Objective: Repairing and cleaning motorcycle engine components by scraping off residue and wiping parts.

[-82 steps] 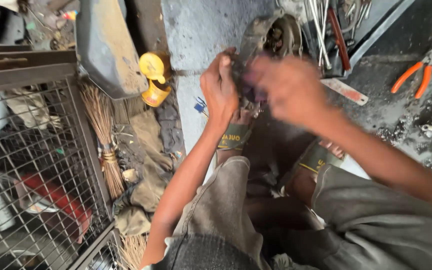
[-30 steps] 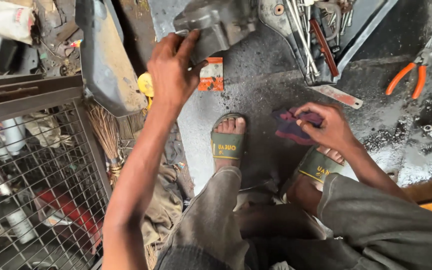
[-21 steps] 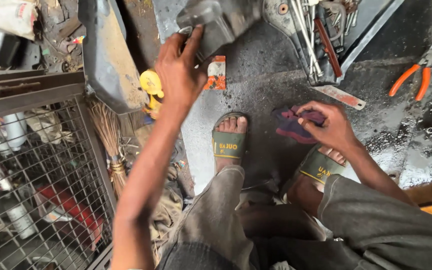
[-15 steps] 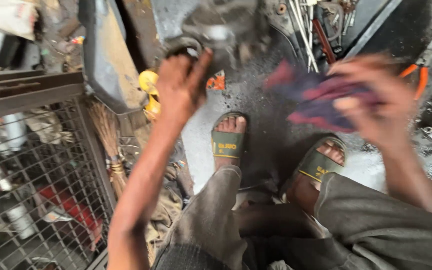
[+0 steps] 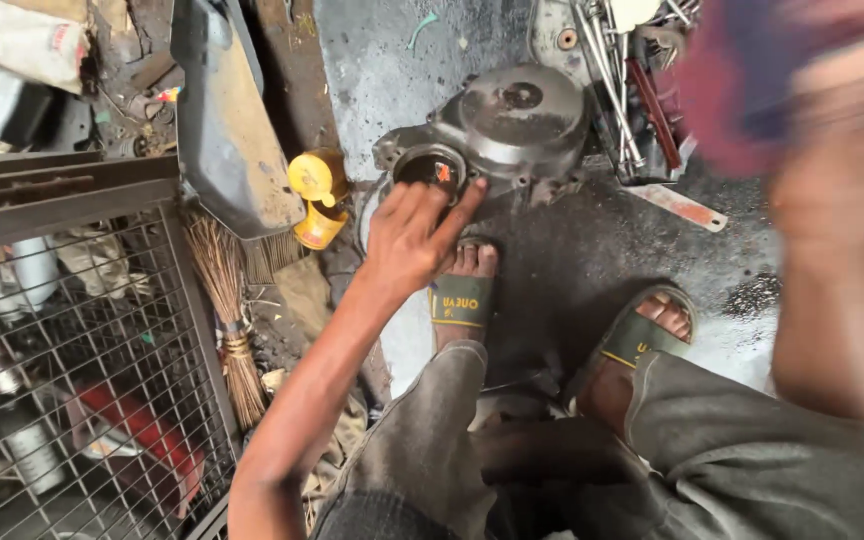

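Left hand [image 5: 414, 235] spread flat on engine cover [image 5: 497, 135], upper centre; right hand [image 5: 842, 150] blurred, clutching rag [image 5: 742, 90]. Greasy cover might slide off my fingers.

A repair workshop: greasy floor [image 5: 562, 260], engine cover [image 5: 512, 125], scattered tools [image 5: 622, 90].

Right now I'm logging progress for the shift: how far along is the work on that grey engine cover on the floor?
Done: the grey engine cover lies on the concrete floor, off any engine. In hand: the left hand rests its fingers at the cover's round opening, while the right hand, blurred, lifts a red-blue rag. Left: wiping appears not yet begun, since the rag isn't touching the cover.
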